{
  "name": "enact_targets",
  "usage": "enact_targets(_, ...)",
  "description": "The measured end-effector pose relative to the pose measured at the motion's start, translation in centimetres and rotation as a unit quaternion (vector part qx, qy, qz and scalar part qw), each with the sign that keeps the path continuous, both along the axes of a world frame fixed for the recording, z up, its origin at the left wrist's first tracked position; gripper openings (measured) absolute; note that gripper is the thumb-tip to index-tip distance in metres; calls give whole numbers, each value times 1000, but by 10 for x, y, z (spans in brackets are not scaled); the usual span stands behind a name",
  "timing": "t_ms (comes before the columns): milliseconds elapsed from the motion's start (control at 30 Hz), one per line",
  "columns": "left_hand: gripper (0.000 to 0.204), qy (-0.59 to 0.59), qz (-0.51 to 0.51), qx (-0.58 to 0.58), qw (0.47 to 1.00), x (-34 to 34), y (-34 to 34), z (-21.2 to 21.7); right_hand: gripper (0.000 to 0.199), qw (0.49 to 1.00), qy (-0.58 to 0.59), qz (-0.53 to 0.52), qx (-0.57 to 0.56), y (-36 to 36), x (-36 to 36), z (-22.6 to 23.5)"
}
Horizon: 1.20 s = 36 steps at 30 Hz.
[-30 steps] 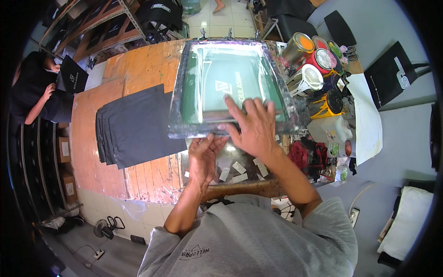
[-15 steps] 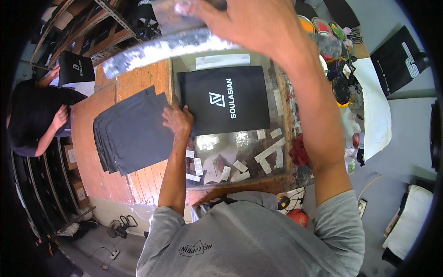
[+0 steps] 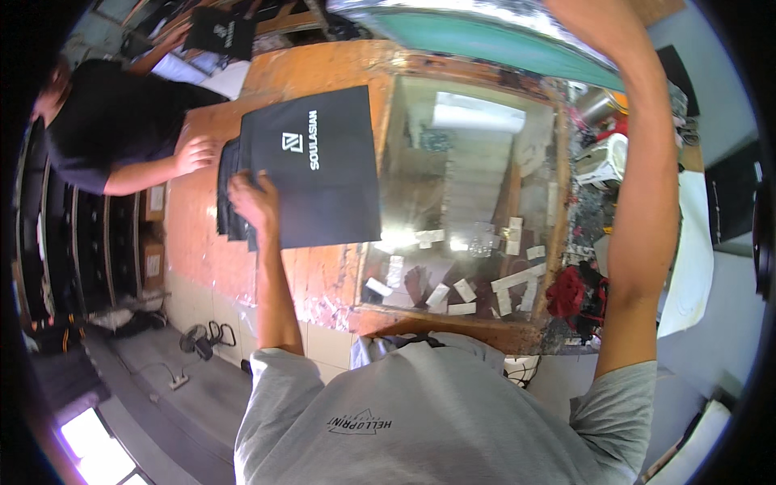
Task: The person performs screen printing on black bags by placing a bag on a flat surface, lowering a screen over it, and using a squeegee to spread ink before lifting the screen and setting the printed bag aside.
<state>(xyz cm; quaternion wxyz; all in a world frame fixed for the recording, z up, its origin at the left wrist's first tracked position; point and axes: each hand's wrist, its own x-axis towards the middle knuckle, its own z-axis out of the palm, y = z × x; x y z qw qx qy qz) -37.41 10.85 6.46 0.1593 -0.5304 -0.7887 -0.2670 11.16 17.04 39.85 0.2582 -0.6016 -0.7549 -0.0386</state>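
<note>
your black rectangular sheet with white print (image 3: 339, 190) has left the wood-framed glass panel (image 3: 537, 206), baring it, for the dark flat pile (image 3: 229, 162). your left hand (image 3: 255, 202) lies at its left edge; your right hand (image 3: 594, 20), cut off, meets the raised green mesh screen (image 3: 485, 42). i can't tell whether either's fingers pinch.

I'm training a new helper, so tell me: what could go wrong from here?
The left hand is on the printed black sheet, near its white print; if the ink is wet, it might smear. The right hand, partly out of view, is at the raised green screen; a slipping grip could drop it onto the glass panel. The co-worker's hand is near the pile of sheets and might nudge it.
</note>
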Motion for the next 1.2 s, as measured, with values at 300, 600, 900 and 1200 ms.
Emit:
enact_targets(300,25,-157,-178,-120,964,161,-133,-40,43,1000,-8,1,29,-9,-3,-12)
enact_targets(600,47,-120,-320,-203,918,220,-108,-29,46,999,6,-35,-38,-17,-5,-11)
enact_targets(900,64,40,-471,-199,858,349,-62,-72,45,997,26,31,-62,-11,17,-10)
enact_targets(1200,65,1,-535,-241,810,397,-58,-60,44,987,68,-6,-148,-17,19,19)
